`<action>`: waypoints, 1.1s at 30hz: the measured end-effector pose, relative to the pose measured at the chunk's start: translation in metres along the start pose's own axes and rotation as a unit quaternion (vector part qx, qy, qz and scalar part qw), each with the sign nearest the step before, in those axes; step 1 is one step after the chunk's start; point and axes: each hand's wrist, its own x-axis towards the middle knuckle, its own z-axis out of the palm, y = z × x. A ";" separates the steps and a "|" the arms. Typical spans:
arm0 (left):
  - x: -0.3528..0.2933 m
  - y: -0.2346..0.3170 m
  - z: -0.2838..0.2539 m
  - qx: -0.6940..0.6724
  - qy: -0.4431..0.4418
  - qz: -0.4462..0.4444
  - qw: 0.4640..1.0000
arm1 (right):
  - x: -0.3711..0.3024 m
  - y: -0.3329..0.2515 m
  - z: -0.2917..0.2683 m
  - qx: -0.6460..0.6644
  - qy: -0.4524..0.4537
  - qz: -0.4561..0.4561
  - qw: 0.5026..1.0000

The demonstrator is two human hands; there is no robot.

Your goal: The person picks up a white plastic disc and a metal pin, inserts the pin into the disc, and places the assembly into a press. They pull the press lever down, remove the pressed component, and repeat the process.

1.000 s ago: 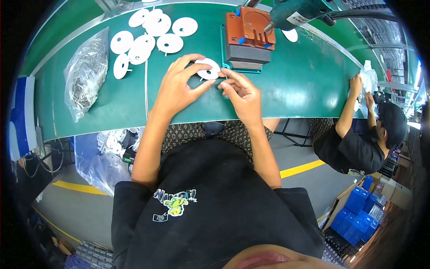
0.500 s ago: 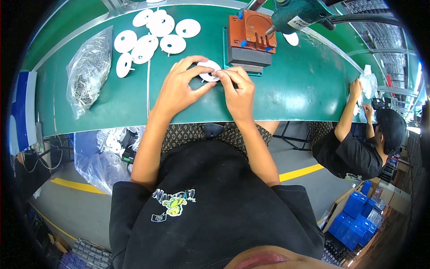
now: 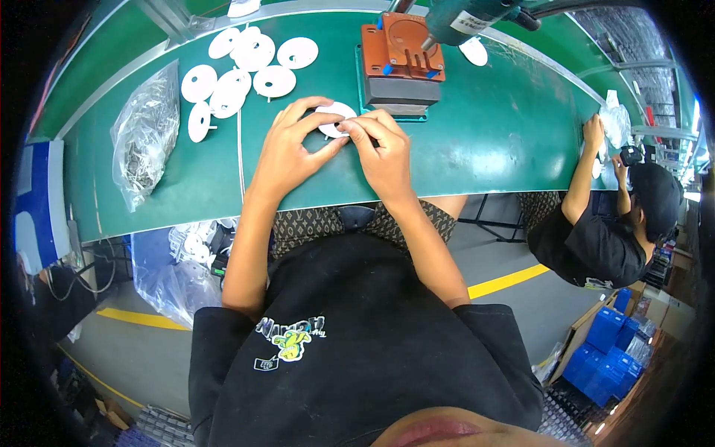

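A white round disc with a dark hole is held above the green bench, near its front edge. My left hand is curved round the disc's left side, fingers over the far rim and thumb at the near rim. My right hand pinches at the disc's right side, with thumb and forefinger by the hole. Whether a small part sits between those fingertips is hidden. Several similar white discs, some with a short pin sticking out, lie beyond my left hand.
A clear bag of thin metal pieces lies at the left. Beyond my right hand stands an orange fixture block under a green machine head. Another disc lies to its right. A co-worker sits at the bench's right end.
The whole view has shifted slightly, with the bench things now a little further left. Both my hands keep their hold on the disc, with little change in the fingers.
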 end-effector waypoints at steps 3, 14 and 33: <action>0.003 -0.001 -0.001 -0.001 -0.010 0.014 1.000 | 0.001 -0.002 0.006 -0.014 0.011 -0.014 1.000; 0.009 0.005 0.001 0.013 0.028 0.020 0.999 | -0.014 -0.005 -0.018 0.014 0.067 0.062 0.996; 0.113 0.041 0.034 0.185 0.037 0.208 0.960 | -0.011 0.025 -0.090 -0.319 0.028 0.011 0.947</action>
